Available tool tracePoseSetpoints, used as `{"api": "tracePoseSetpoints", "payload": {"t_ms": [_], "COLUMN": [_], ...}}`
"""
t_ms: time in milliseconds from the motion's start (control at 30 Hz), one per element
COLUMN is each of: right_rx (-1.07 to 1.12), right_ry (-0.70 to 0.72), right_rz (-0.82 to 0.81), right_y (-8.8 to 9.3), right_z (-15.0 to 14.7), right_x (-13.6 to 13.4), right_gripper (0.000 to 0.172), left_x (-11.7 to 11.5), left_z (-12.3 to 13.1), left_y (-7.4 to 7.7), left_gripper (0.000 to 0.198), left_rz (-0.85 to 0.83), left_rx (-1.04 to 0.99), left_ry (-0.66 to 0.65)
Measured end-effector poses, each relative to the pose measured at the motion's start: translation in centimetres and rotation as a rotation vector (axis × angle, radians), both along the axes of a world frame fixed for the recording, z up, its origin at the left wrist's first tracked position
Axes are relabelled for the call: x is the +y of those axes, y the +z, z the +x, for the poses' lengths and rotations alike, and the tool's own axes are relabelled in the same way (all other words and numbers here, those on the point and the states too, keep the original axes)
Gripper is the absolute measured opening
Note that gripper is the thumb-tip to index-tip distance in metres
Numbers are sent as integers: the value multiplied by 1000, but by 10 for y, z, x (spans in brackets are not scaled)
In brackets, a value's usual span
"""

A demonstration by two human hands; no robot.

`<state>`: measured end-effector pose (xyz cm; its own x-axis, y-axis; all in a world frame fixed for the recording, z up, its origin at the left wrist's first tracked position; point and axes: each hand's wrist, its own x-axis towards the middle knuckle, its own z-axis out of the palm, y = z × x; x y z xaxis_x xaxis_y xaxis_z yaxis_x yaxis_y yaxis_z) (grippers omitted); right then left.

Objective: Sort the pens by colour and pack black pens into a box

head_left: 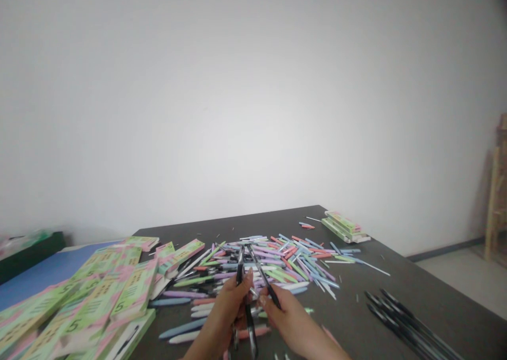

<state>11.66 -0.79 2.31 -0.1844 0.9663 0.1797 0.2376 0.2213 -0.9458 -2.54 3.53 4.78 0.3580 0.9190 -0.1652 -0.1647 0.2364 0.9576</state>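
My left hand (226,313) is closed around a black pen (250,331), which stands out above and below the fingers. In my right hand (293,323) a slim black pen (273,295) is pinched, its tip slanting up and to the left. The two hands are close together and the pens nearly meet at the top. Small parts between the fingertips are too blurred to make out. Behind and beneath the hands spreads a pile of pastel pen barrels (293,267) in purple, blue, green, white and coral. Some black pens are mixed in at its left side.
Green-and-pink pen boxes (134,291) heap up at the left, partly over a blue sheet (35,280). Another small stack of boxes (344,227) lies at the far right corner. Several black pens (400,317) rest at the right on the dark table (352,296). A white wall rises behind.
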Motion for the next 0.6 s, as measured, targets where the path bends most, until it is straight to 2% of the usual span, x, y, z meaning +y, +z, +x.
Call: {"api": "tracePoseSetpoints", "payload": {"t_ms": [67,133,233,333,400,500,600], "right_rx": [-136,-275,-489,-712,-831,-943,-1002], "right_ry": [-89,-139,-199,-176,-136,-113,-192], "right_rz": [141,210,372,576,690,818,896], "right_y": [-2,2,12,20,21,12,-1], "right_z": [5,12,26,36,38,35,33], "right_x": [3,1,-5,-8,-7,0,8], "right_gripper": [34,25,21,23,16,9,9], "left_x": [7,10,6,-1,-5,-12,-20], "left_z": [-1,-5,-13,-19,-18,-11,1], "left_y": [-3,-4,-2,1,3,4,1], "left_gripper": [59,61,48,31,34,41,36], "left_rz": [-39,-106,-241,-366,-412,-399,-218], "left_rx": [-19,-69,-161,-200,-181,-93,-3], "left_ry": [-20,-72,-158,-225,-354,-516,-428]}}
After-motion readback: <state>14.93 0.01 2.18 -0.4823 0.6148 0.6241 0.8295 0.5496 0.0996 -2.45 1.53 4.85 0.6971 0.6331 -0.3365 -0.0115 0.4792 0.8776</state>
